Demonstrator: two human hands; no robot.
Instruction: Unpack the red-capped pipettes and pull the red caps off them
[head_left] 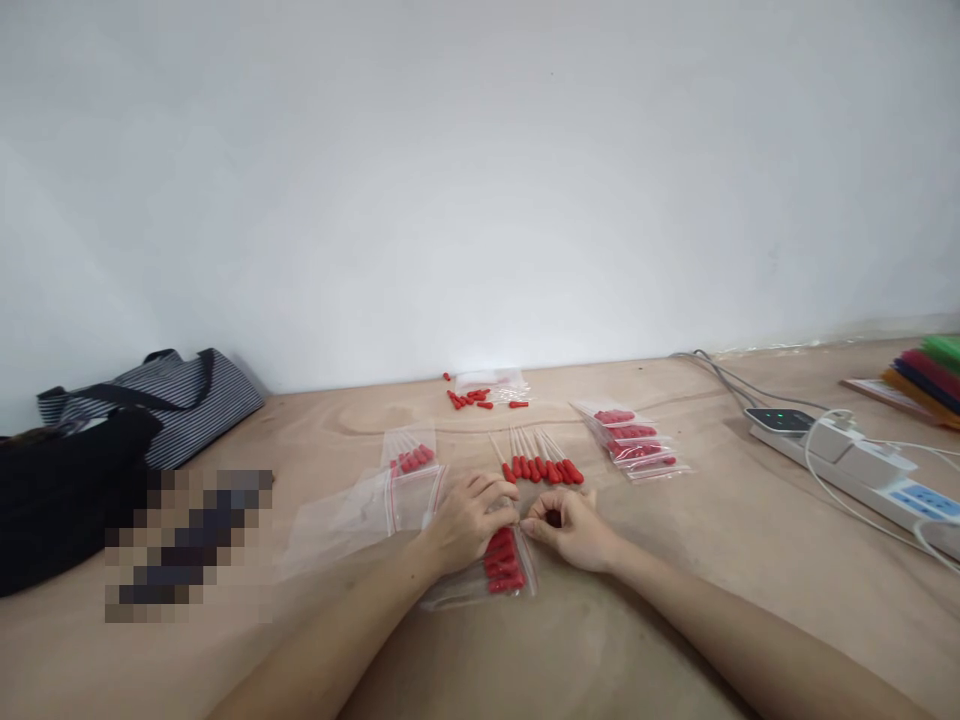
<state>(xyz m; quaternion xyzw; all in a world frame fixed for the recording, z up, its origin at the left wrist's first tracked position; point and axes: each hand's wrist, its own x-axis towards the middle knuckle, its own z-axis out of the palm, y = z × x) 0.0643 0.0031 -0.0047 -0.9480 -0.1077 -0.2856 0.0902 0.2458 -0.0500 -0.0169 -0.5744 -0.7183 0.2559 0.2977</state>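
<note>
Head view: I saw the clear bag [466,592] of red pieces [504,564] on the table [315,440], partly under the left hand [472,515].
Left hand: curled over it; grasp unclear.
Right hand [574,530]: pinched its edge.
Handling: seemed light, limp, slippery; I favoured the rim.

The dropper bulbs [535,469] were red. The zip bag [411,503] was clear with red seal lines. The bench [735,545] was light brown; the tote [231,397], striped dark and white; the power strip [900,496], white and blue.
</note>
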